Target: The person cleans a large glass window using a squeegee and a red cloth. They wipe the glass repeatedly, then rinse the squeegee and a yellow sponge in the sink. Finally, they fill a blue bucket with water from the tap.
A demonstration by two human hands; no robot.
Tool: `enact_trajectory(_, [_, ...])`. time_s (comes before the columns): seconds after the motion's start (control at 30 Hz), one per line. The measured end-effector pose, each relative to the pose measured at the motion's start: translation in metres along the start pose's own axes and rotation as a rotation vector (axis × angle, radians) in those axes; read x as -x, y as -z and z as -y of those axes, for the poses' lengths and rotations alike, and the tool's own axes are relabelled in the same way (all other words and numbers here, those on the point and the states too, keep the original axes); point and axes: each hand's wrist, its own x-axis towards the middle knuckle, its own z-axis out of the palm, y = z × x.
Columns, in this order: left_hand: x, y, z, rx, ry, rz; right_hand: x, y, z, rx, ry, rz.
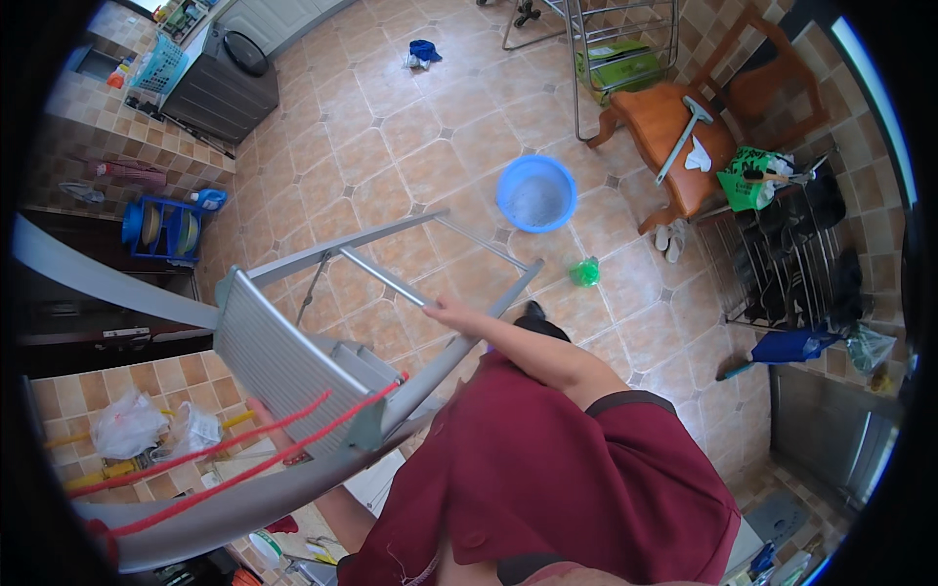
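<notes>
A grey metal stepladder (286, 351) stands tilted across the view in front of me, close to my body, with a ribbed platform and a curved rail. Red cords (242, 469) run from its rail. My right hand (454, 316) is closed on a thin crossbar (381, 275) of the ladder. Partly hidden by the platform, my left hand (270, 425) is at its far left edge; its fingers are mostly out of sight, so its grip is unclear. Beyond the ladder, a blue plastic basin (537, 194) and a green plastic container (585, 272) rest on the tiled floor.
An orange wooden chair (659, 124) holds a squeegee (681, 143), with a metal shoe rack (784, 264) beside it. A folding metal rack (623, 44) stands behind. A dark washing machine (227, 88) is at upper left. A blue cloth (424, 51) lies on the floor.
</notes>
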Motion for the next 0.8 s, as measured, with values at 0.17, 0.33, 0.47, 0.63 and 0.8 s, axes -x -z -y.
enact_trajectory(0.17, [-0.009, 0.000, -0.035, -0.060, 0.064, -0.135, -0.004, 0.003, 0.056, -0.070, -0.022, 0.103])
enact_trajectory(0.33, [-0.034, 0.015, -0.062, 0.025, 0.088, -0.242, -0.050, -0.006, 0.106, -0.115, 0.053, 0.190])
enact_trajectory(0.47, [-0.074, 0.025, -0.086, -0.009, 0.019, -0.195, -0.126, -0.037, 0.135, -0.066, 0.042, 0.177])
enact_trajectory(0.63, [-0.159, -0.004, -0.119, 0.021, 0.015, -0.199, -0.204, -0.044, 0.169, -0.150, 0.021, 0.218])
enact_trajectory(0.8, [-0.229, -0.102, -0.145, -0.029, -0.131, -0.070, -0.267, 0.005, 0.220, -0.268, 0.058, 0.180])
